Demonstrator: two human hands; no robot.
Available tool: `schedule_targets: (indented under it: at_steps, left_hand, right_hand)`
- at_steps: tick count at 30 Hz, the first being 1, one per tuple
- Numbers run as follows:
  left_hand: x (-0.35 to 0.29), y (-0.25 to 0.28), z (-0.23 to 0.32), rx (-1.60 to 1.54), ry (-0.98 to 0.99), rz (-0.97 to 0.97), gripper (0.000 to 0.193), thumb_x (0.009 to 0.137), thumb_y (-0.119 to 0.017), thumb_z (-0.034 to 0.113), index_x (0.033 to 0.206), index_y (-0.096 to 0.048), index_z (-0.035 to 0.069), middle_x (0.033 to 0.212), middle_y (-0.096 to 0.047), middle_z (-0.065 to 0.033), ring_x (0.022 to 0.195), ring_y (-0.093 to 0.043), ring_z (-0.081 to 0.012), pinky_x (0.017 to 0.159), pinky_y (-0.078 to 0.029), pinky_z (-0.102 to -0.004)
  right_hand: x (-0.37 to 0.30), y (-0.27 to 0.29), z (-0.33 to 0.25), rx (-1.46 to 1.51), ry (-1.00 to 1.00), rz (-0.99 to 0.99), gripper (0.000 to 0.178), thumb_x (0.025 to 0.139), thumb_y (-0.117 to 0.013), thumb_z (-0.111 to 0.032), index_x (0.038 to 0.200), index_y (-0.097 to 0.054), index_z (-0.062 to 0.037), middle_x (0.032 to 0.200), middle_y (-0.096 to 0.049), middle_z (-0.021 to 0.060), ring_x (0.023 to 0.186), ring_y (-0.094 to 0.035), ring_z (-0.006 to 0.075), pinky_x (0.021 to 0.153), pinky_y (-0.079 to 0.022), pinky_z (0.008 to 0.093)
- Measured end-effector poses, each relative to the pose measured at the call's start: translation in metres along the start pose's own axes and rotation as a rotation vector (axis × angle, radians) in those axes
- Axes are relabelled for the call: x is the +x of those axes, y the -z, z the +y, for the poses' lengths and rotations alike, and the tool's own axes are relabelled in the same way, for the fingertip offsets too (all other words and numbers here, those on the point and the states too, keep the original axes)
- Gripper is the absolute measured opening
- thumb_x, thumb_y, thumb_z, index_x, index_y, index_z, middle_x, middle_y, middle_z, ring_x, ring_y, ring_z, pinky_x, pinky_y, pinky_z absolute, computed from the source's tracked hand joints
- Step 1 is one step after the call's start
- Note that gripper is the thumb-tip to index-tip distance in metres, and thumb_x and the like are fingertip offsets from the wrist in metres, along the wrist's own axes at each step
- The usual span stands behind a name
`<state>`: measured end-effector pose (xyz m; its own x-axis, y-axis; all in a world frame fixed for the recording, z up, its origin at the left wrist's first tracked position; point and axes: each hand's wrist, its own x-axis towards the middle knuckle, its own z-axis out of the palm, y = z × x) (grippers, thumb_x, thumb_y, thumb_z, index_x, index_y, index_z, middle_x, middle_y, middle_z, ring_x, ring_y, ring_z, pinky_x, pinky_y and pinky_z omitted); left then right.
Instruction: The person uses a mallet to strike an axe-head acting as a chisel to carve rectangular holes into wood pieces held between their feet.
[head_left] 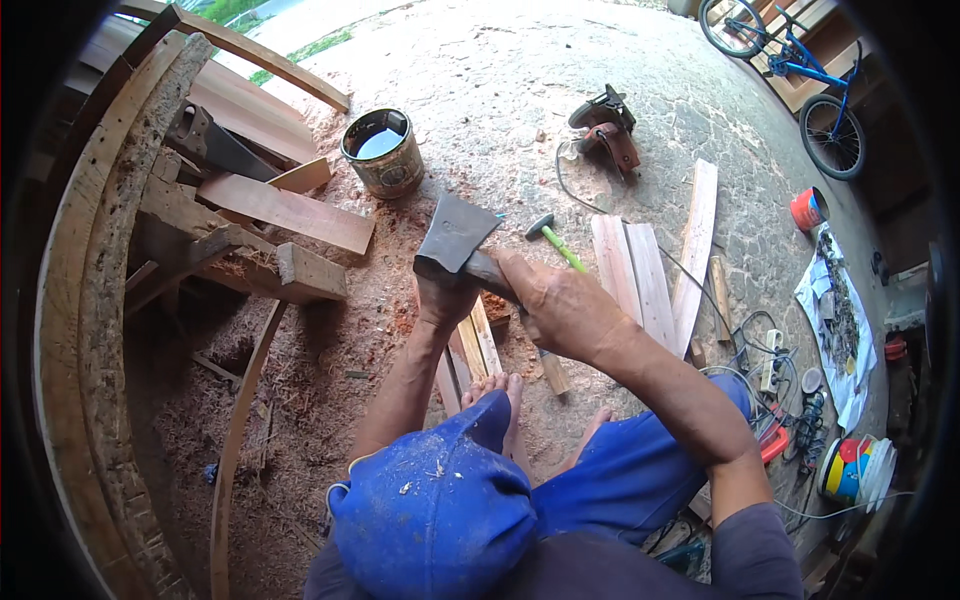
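My right hand is closed round the wooden handle of an axe, close to its head. The broad grey blade is raised above the ground in front of me. Just beneath it is my left hand; the axe head covers its fingers, so I cannot see whether it holds anything. Below the hands, narrow wooden strips lie by my bare feet. A hammer with a lime-green handle rests on the ground right of the axe.
A rough timber bench stands left, with a handsaw and boards on it. Ahead are a bucket of liquid and a red circular saw with a cord. Planks, tangled cables and a blue bicycle lie rightward.
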<state>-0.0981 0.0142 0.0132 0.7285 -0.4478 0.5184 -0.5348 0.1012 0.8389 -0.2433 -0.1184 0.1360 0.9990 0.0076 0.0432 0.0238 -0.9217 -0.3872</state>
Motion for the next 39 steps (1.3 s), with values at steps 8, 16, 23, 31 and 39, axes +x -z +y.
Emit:
schedule_targets:
  at_steps: [8,16,23,31,39]
  left_hand:
    - [-0.011,0.044,-0.004,0.373,-0.002,-0.021,0.022,0.082,-0.080,0.008,0.074,-0.061,0.003,0.063,-0.062,-0.0028,0.058,-0.057,-0.0108,0.058,-0.049,-0.0302]
    - [-0.006,0.038,0.007,0.265,0.106,-0.064,0.018,0.081,-0.081,0.011,0.080,-0.065,0.004,0.070,-0.066,-0.0064,0.064,-0.063,-0.0140,0.063,-0.052,-0.0315]
    - [-0.011,0.015,0.008,-0.091,0.079,0.173,0.014,0.085,-0.080,0.010,0.092,-0.070,0.005,0.091,-0.073,-0.0041,0.079,-0.068,-0.0099,0.070,-0.054,-0.0275]
    - [-0.009,0.011,0.009,0.152,0.012,0.039,0.019,0.088,-0.080,0.014,0.081,-0.063,0.007,0.077,-0.066,-0.0018,0.065,-0.060,-0.0085,0.059,-0.047,-0.0294]
    - [0.085,0.124,0.097,0.562,-0.206,0.334,0.020,0.091,-0.078,0.016,0.089,-0.062,0.003,0.071,-0.062,-0.0017,0.064,-0.059,-0.0118,0.061,-0.049,-0.0282]
  right_hand:
    - [-0.008,0.086,-0.053,0.595,0.151,0.662,0.046,0.090,-0.072,-0.011,0.131,-0.053,-0.0043,0.095,-0.067,0.0182,0.084,-0.067,0.0298,0.073,-0.052,0.0391]
    - [0.011,0.093,-0.057,0.250,0.157,0.838,0.044,0.092,-0.060,-0.007,0.132,-0.043,-0.0010,0.082,-0.064,0.0173,0.064,-0.065,0.0305,0.059,-0.054,0.0442]
    - [-0.031,0.012,-0.042,0.366,-0.218,0.087,0.049,0.088,-0.062,-0.011,0.133,-0.043,-0.0045,0.100,-0.069,0.0265,0.089,-0.070,0.0446,0.076,-0.054,0.0527]
    - [-0.063,-0.076,0.010,0.625,-0.535,0.181,0.061,0.085,-0.073,-0.018,0.138,-0.049,-0.0004,0.103,-0.068,0.0238,0.099,-0.069,0.0373,0.088,-0.053,0.0438]
    - [-0.034,-0.181,0.082,0.257,-0.702,-0.077,0.052,0.089,-0.071,-0.028,0.130,-0.045,-0.0071,0.099,-0.067,0.0341,0.097,-0.065,0.0531,0.082,-0.051,0.0604]
